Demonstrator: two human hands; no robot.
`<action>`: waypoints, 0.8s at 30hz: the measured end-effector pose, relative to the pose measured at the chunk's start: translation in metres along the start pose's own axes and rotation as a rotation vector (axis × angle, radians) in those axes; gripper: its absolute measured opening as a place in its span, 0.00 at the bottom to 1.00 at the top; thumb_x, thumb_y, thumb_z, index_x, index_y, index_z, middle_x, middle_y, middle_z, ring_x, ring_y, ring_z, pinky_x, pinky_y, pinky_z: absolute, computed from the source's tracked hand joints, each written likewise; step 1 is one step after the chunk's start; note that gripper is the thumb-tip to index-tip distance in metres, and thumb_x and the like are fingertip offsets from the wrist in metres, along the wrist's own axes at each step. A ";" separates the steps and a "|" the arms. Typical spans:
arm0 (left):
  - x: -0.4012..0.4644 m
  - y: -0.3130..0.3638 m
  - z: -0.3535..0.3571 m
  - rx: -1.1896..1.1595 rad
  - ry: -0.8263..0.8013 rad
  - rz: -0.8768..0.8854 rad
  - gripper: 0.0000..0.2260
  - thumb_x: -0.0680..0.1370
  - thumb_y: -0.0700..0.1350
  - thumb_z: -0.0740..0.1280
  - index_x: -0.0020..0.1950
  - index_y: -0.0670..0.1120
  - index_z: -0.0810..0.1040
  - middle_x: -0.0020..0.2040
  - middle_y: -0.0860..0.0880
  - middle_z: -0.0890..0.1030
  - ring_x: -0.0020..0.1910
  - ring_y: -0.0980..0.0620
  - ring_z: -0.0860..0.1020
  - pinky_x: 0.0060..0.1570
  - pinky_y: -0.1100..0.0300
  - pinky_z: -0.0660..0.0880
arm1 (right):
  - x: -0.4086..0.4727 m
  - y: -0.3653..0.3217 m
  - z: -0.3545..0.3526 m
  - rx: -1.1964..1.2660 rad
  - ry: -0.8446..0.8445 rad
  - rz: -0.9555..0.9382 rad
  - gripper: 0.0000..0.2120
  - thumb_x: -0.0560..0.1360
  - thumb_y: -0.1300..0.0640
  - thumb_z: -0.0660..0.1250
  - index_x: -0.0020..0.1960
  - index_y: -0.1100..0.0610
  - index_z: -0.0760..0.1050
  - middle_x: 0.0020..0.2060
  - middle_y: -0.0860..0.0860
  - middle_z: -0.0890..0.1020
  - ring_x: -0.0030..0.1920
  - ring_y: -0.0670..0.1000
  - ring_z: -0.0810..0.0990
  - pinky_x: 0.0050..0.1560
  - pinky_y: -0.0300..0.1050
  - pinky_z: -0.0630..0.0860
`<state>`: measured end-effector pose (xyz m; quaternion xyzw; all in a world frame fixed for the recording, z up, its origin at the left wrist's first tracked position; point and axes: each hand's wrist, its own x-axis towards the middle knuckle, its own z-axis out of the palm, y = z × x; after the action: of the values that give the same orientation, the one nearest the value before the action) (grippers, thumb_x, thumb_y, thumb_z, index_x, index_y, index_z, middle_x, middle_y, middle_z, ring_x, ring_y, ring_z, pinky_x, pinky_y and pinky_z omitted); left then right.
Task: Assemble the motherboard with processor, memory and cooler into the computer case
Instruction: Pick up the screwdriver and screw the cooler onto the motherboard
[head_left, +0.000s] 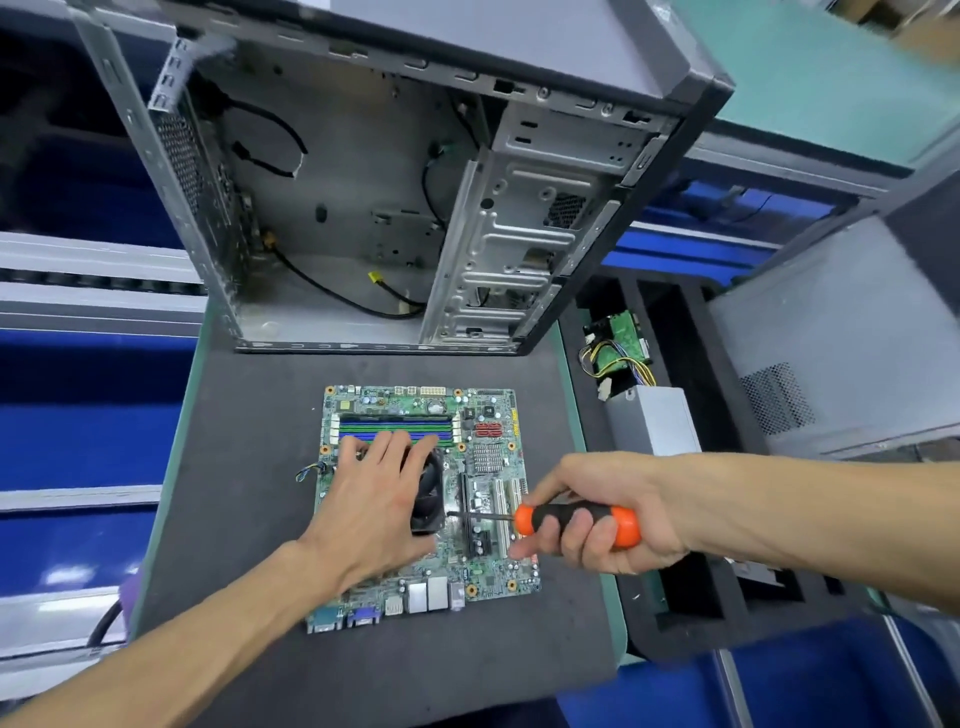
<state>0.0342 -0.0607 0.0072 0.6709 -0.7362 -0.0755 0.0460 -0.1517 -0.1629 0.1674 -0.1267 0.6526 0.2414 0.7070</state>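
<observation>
From the head camera, a green rectangular motherboard (488, 467) lies flat on a dark grey, felt-like mat (249, 415) covering the desk (182, 405). Its long axis runs away from the person, with the row of metal and blue rear ports at the near edge and the green and blue memory slots (395, 428) crosswise near the far edge. A small finned silver heatsink and red blocks sit on its right half, beside white and black expansion slots.

The left hand (371, 501) rests palm-down on the black square cooler (430, 493) at the board's centre, fingers (395, 447) straight and spread, their tips reaching the memory slots. The right hand (592, 512) grips a screwdriver (566, 522) with a smooth orange-and-black handle, fingers curled round it. The tool lies nearly level, its thin metal shaft pointing left, with the tip at the cooler's near right corner.

Beyond the board stands the computer case (363, 171), bare grey sheet metal, its open side facing the person. Black cables hang loose inside and a perforated drive cage fills its right part. To the right, a black foam tray (675, 597) with long slots holds a grey boxy power supply (652, 418) with yellow and black wires.
</observation>
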 end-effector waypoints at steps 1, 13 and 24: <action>0.000 0.000 -0.001 0.009 0.002 0.003 0.45 0.60 0.69 0.67 0.69 0.43 0.72 0.53 0.46 0.76 0.51 0.45 0.75 0.51 0.45 0.71 | 0.001 0.003 -0.003 -0.027 -0.002 -0.008 0.17 0.81 0.56 0.62 0.51 0.71 0.78 0.28 0.50 0.71 0.18 0.44 0.66 0.14 0.34 0.61; -0.004 0.003 -0.005 -0.023 -0.040 -0.053 0.44 0.61 0.66 0.70 0.71 0.46 0.68 0.56 0.47 0.74 0.55 0.46 0.72 0.55 0.46 0.70 | -0.014 0.014 0.006 -2.066 0.870 -0.832 0.14 0.82 0.51 0.59 0.48 0.58 0.79 0.36 0.54 0.81 0.29 0.57 0.72 0.27 0.43 0.64; -0.002 0.002 0.001 -0.043 0.014 -0.042 0.44 0.60 0.64 0.71 0.71 0.43 0.71 0.53 0.46 0.75 0.51 0.44 0.74 0.50 0.46 0.72 | 0.000 0.021 0.017 -1.939 0.850 -0.861 0.15 0.76 0.57 0.62 0.32 0.55 0.64 0.29 0.51 0.67 0.28 0.56 0.66 0.34 0.45 0.67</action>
<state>0.0319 -0.0586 0.0068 0.6856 -0.7198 -0.0875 0.0642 -0.1474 -0.1368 0.1726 -0.9036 0.2804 0.3187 0.0578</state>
